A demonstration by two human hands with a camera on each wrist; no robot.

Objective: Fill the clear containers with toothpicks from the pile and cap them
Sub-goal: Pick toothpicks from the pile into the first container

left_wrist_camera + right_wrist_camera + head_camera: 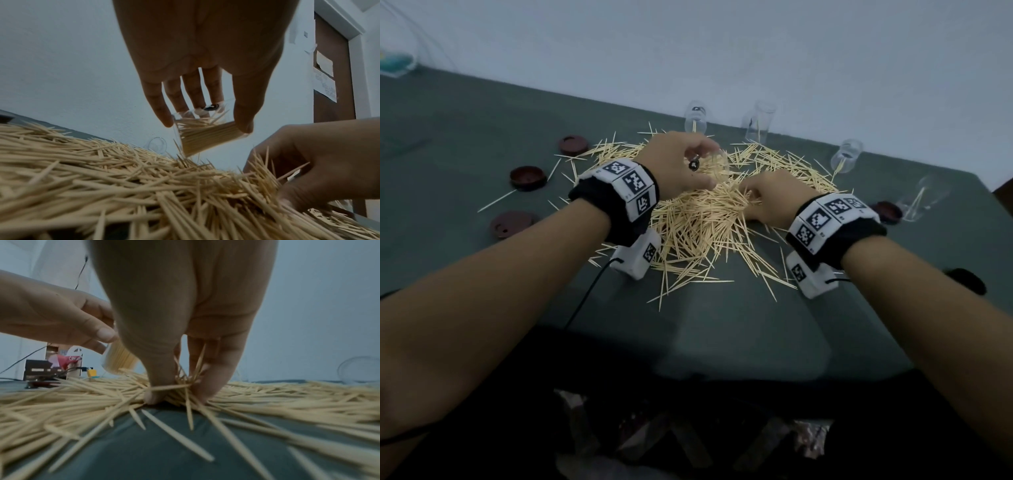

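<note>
A big pile of toothpicks [698,219] lies on the dark green table [482,137]. My left hand [681,168] grips a clear container [207,134], nearly full of toothpicks and tilted just above the pile. To its right, my right hand [763,198] digs into the pile, thumb and fingers [207,382] pinching a bunch of toothpicks [183,382]. Three clear containers [695,116] [758,121] [846,156] stand along the back, each with a few toothpicks. Another container [923,202] lies on its side at the right.
Three dark red caps [573,144] [528,177] [512,223] lie left of the pile, and another cap [887,210] sits at the right. A wall runs behind the table. Stray toothpicks are scattered around the pile. A black cable [589,291] trails from my left wrist.
</note>
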